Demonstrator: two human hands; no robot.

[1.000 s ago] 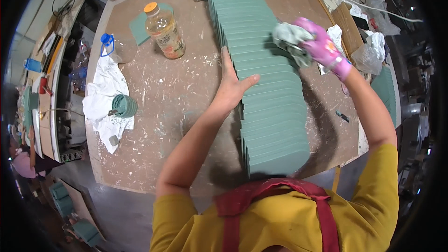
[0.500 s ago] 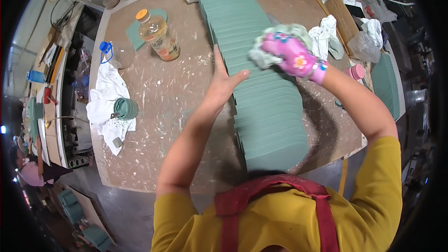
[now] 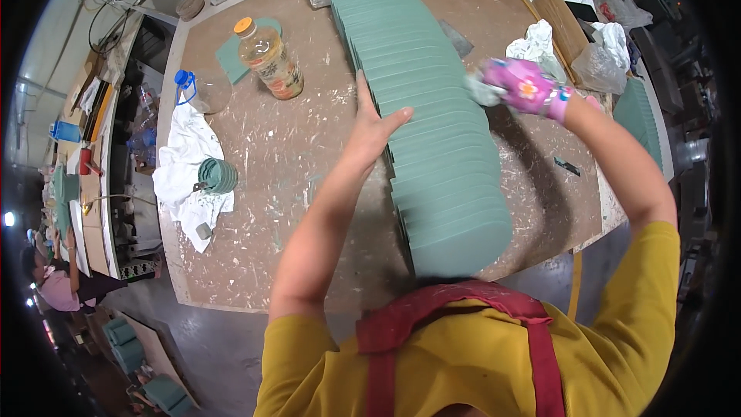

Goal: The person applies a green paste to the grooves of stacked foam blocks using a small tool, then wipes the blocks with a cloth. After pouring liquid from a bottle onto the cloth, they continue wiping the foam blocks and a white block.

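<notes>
A long row of overlapping green panels with rounded ends runs from the far side of the table to its near edge, close to my body. My bare left hand lies along the row's left side, its thumb stretched over the top and its fingers extended against the edge. In a pink flowered glove, my right hand is closed round a crumpled pale cloth, slightly blurred, at the right edge of the panels.
Left on the worn brown table stand an orange-capped bottle and a small green pot on a white cloth. A small dark tool lies to the right. Another person works far left.
My gloved right hand has moved right with the cloth, from the top of the panels to their right edge. My left hand stays against the row's left side.
</notes>
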